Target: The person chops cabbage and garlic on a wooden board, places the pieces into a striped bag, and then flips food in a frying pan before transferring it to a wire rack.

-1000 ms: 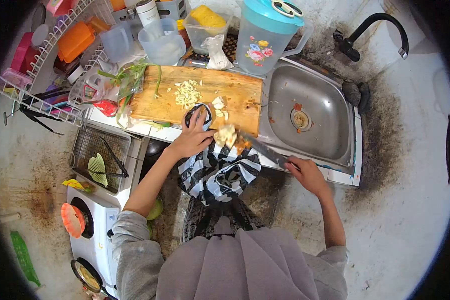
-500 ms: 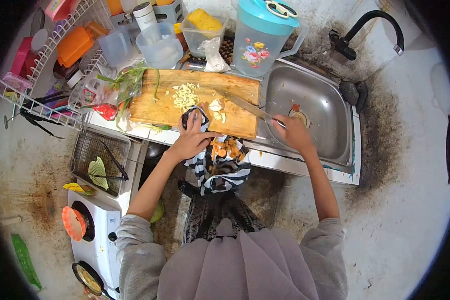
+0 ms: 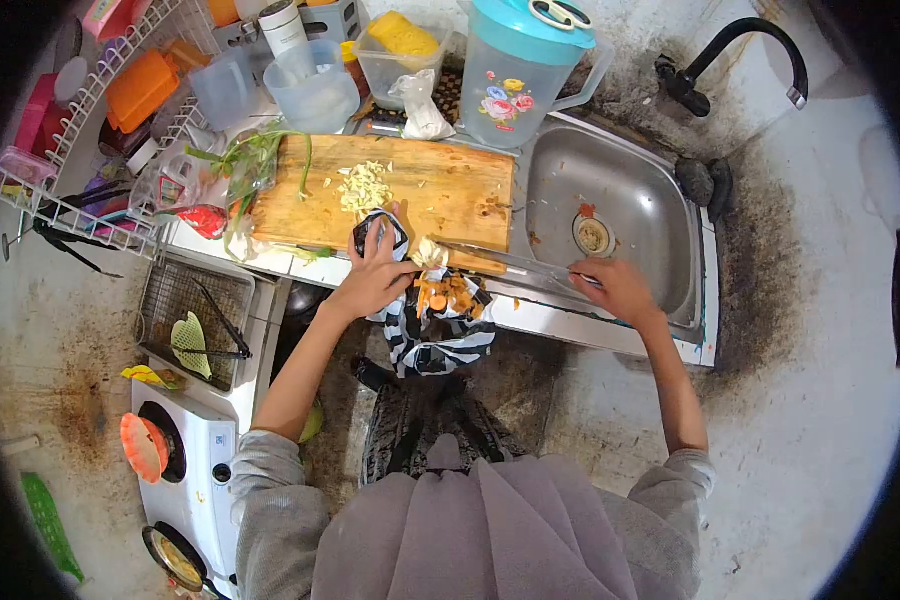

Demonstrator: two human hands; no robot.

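My right hand (image 3: 615, 287) is closed round the handle of a long knife (image 3: 515, 262), whose blade lies low along the board's front edge. The blade touches pale peelings (image 3: 430, 252) at that edge. My left hand (image 3: 375, 280) presses a striped plastic bag (image 3: 440, 345) to the front of the wooden cutting board (image 3: 460, 185). Orange and brown scraps (image 3: 448, 295) sit in the bag's opening, below the board. Chopped pale pieces (image 3: 364, 187) form a pile on the board, above my left hand.
A metal sink (image 3: 620, 200) with a black faucet (image 3: 735, 60) is at right. Behind the board stand a lidded pitcher (image 3: 515, 95) and plastic containers (image 3: 315, 100). Green stalks (image 3: 255, 160) lie at the board's left. A stove (image 3: 195, 480) is at lower left.
My right hand has moved down and right with the knife. The pale peelings have shifted from the board's middle right to its front edge, beside the bag.
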